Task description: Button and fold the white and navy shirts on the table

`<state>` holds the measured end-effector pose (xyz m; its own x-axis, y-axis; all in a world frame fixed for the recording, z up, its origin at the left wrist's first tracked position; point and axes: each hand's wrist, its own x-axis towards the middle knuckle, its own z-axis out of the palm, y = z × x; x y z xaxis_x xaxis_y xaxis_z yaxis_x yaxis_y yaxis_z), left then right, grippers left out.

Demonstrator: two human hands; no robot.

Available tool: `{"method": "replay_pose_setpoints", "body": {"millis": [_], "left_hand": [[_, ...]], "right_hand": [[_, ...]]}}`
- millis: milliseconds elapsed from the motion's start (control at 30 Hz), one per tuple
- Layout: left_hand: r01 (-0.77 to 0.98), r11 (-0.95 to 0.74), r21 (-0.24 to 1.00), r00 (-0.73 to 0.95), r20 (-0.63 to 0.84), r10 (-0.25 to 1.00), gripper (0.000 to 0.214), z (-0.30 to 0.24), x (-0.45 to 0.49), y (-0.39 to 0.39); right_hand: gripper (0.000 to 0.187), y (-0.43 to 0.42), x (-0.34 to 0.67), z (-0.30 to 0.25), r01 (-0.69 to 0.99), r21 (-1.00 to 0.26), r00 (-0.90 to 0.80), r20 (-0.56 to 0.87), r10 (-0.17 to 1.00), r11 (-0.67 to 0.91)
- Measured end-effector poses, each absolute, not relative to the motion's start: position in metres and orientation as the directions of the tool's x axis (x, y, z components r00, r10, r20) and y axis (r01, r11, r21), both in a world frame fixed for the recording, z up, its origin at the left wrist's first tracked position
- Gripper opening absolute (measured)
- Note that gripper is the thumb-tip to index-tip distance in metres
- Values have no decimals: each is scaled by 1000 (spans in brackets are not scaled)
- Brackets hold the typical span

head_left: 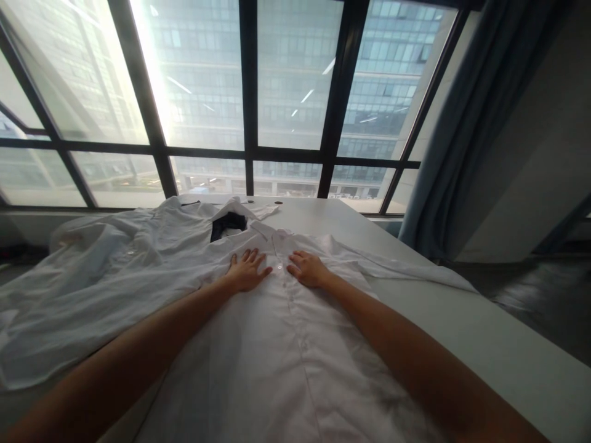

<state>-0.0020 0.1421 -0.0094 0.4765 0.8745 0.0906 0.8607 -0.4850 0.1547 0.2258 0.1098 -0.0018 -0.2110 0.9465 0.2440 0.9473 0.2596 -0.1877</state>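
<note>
A white button-front shirt (258,344) lies spread on the table, its collar at the far end and its button strip running toward me. My left hand (247,271) rests flat on the upper chest, left of the strip, with fingers spread. On the other side of the strip my right hand (307,269) also lies flat, fingers stretched out. A small button (279,267) shows between the two hands. One sleeve (415,271) stretches out to the right across the table. Neither hand grips the cloth.
More white garments (106,264) lie rumpled on the left, beside a dark item (228,224) near the collar. The white table (484,332) extends to the right and back. Large framed windows (290,74) stand behind it, with a blue-grey curtain (466,141) at the right.
</note>
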Motion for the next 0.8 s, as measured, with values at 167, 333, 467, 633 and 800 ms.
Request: {"method": "replay_pose_setpoints", "body": {"millis": [167,333,467,633,800], "left_hand": [[834,-535,137,516,152,843,58,1,-1,135],[734,-658,169,603,284,746,29,13,25,125],[752,-603,264,554,242,797,24,10,39,128],[753,-554,355,530,173,830,22,4,41,138],[739,-532,413,513,165,842,23,0,37,140]], "right_hand": [[32,90,213,5,956,-123,-219,298,929,265],[23,84,189,24,947,-251,-146,222,964,201],[19,88,182,24,968,-224,-93,112,989,116],[20,95,186,22,970,-228,-64,92,994,84],[21,103,189,23,963,-254,-106,-52,993,89]]}}
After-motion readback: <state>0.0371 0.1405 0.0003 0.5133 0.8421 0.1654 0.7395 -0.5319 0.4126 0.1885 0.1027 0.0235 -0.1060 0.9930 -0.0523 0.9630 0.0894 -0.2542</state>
